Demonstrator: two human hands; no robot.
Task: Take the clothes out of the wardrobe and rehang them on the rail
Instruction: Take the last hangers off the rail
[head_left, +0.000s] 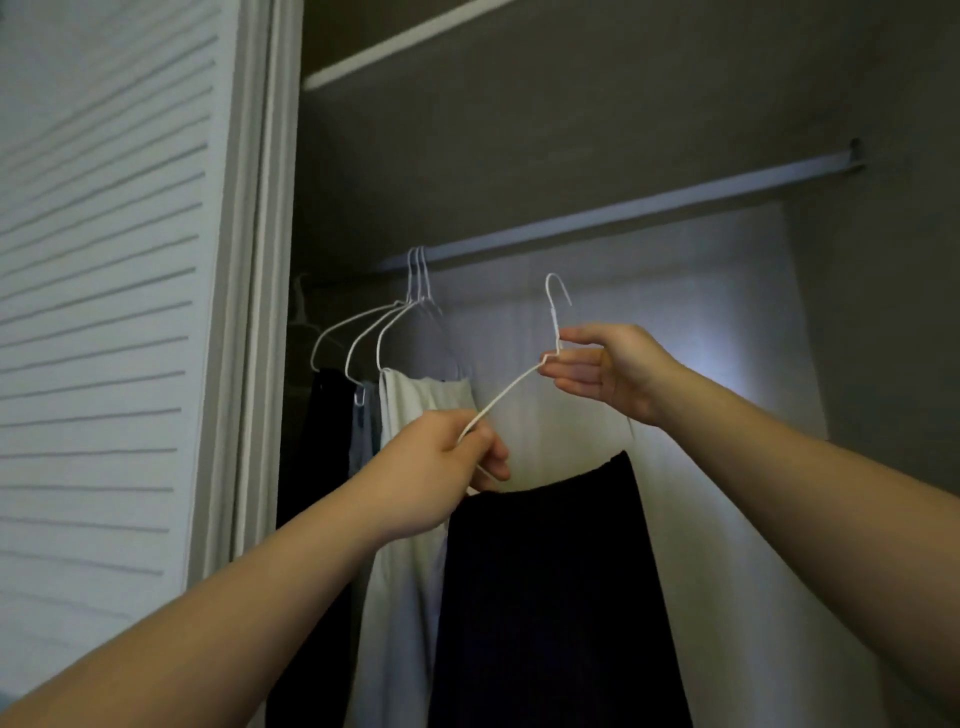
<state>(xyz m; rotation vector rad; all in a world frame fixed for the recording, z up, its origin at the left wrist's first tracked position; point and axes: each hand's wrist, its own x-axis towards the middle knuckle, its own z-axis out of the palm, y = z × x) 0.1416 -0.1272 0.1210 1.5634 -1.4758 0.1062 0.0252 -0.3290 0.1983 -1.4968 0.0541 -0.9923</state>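
I hold a white wire hanger (511, 387) below the wardrobe rail (623, 210), its hook free of the rail. A dark garment (556, 597) hangs from its lower bar. My left hand (441, 467) grips the hanger's left shoulder. My right hand (608, 371) pinches the hanger at the neck, just under the hook. To the left, three white wire hangers (410, 306) hang on the rail with a white garment (410, 519), a pale blue one (363, 426) and a black one (317, 441).
A white louvred door (104, 312) stands at the left beside the opening. A shelf edge (400, 44) runs above the rail. The rail's right stretch is bare up to its bracket (852, 153). A pale back wall (701, 312) lies behind.
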